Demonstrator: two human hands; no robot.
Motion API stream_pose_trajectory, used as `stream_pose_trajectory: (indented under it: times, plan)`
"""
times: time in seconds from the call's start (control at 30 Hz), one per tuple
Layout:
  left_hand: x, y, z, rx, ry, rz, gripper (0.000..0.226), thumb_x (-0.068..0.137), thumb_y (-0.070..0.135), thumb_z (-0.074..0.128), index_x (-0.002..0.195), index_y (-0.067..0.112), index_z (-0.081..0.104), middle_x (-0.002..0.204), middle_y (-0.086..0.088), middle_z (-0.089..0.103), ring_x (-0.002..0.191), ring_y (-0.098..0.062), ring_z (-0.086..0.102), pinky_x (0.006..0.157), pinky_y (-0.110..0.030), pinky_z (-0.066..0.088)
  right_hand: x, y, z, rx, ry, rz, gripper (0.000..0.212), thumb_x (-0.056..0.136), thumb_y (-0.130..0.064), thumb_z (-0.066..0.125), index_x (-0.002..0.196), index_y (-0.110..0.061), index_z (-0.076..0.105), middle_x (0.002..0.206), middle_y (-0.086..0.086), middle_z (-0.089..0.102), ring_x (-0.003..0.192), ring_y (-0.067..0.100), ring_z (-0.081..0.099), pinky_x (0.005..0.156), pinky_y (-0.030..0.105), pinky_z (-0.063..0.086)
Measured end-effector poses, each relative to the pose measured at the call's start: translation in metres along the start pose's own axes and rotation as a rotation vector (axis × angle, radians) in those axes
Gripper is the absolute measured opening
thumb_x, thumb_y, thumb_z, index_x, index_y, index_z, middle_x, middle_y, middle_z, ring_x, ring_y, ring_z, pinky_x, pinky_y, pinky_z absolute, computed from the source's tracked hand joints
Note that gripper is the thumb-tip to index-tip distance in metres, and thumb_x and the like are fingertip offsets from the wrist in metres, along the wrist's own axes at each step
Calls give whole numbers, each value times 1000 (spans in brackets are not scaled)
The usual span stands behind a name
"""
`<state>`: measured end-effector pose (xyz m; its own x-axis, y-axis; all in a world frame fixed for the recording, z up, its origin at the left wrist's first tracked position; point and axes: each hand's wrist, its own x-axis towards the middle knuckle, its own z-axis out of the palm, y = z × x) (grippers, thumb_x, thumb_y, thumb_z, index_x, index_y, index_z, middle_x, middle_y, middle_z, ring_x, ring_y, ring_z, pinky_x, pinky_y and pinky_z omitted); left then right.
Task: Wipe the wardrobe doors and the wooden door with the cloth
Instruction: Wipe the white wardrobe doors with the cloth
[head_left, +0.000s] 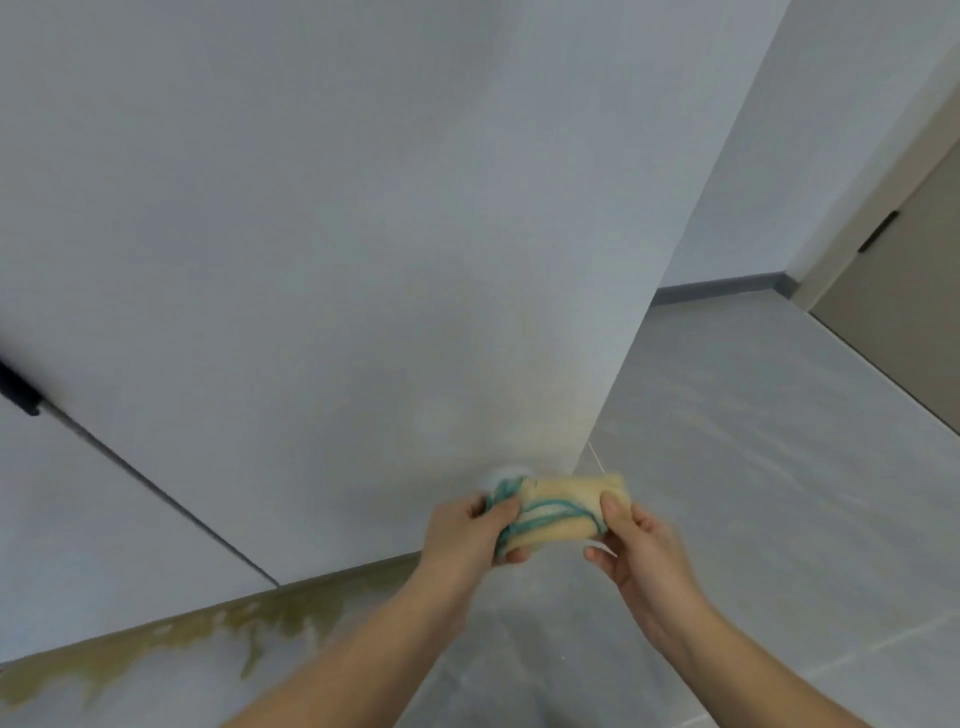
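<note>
Cloth, appearance: We see a pale yellow cloth (558, 512), bunched into a short, thick roll, with teal stitching running in loops across its face. A whitish fold shows at its upper left end, and a thin loose thread stands up from its upper right corner.
Cloth, location: It is held in the air, low in the view, in front of the lower right edge of the wardrobe door (363, 234). We cannot tell whether it touches the panel.
Left grip: The left hand (465, 535) has thumb and fingers curled round the left end of the cloth.
Right grip: The right hand (636, 545) pinches the right end, thumb on top and fingers beneath.
Cloth relative to grip: The roll spans the gap between both hands, with its middle exposed.
Wardrobe surfaces: Flat, smooth, pale grey panels. A narrow dark seam separates the second wardrobe door (78, 519), and a black handle (18, 389) sits at the left edge.
Wooden door: Taupe wooden door (904, 312), smooth, at the far right, with a dark lever (878, 231).
Floor: Grey floor (753, 441) with a faint sheen. A yellow-brown stain (208, 634) runs along the wardrobe base.
</note>
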<state>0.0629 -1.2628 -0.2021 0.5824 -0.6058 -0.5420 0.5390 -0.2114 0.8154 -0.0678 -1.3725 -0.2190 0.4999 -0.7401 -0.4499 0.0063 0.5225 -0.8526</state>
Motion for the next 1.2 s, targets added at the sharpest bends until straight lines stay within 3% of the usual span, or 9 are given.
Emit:
stream_pose_trajectory:
  times: [0.07,0.2,0.3,0.43,0.5,0.63,0.8,0.9,1.2]
  plan:
    - [31,-38,1,-7,32,-165,12,92,2,61,82,-2,65,75,-16,67,53,-17,63,48,-24,56,27,38,-21,-27,71,150,19,94,-18,60,100,0,66,73,6,71,58,10,66,49,21,52]
    - [86,-89,0,21,129,-343,7,91,-1,61,85,-3,64,71,-17,67,48,-20,62,41,-23,52,80,90,-43,-168,134,335,19,98,-11,55,102,6,65,73,12,70,60,16,65,48,22,52]
    - [119,-112,-3,11,201,-430,5,91,-2,60,88,-6,61,74,-20,65,41,-20,61,35,-23,49,112,111,-41,-242,188,377,14,98,-9,56,96,3,64,76,14,67,62,19,64,47,23,53]
    - [153,-124,-4,-38,247,-467,5,91,-2,58,94,-6,58,82,-21,62,56,-28,60,33,-23,46,147,123,-31,-289,236,356,18,95,-9,58,96,8,65,74,16,64,61,23,62,64,36,57]
    - [162,-125,-2,-34,247,-476,10,92,-3,56,101,-8,57,88,-24,61,62,-30,58,31,-23,46,155,127,-28,-313,272,350,21,94,-8,59,100,10,65,81,19,66,66,26,64,63,37,58]
    - [161,-126,-1,-43,253,-462,17,91,-4,57,106,-11,58,97,-28,62,62,-31,58,31,-22,44,152,124,-24,-373,335,287,14,94,-8,59,96,5,65,88,20,65,70,26,63,43,22,52]
    - [143,-106,0,-86,225,-388,8,91,-4,56,92,-11,61,79,-24,64,53,-28,61,34,-21,46,136,100,-17,-380,321,214,17,95,-12,60,79,-6,63,82,13,66,71,22,65,59,26,58]
    - [121,-80,0,-92,178,-326,9,91,-3,56,91,-11,62,76,-25,65,47,-26,64,36,-21,47,117,74,-9,-305,290,167,16,95,-11,59,84,-2,66,81,13,67,70,20,64,66,29,58]
    - [37,30,8,-122,-15,-125,14,95,4,54,90,-4,65,70,-17,71,54,-22,70,43,-21,53,46,-37,28,-153,184,1,16,95,-14,61,87,-1,68,77,10,68,65,15,63,56,20,53]
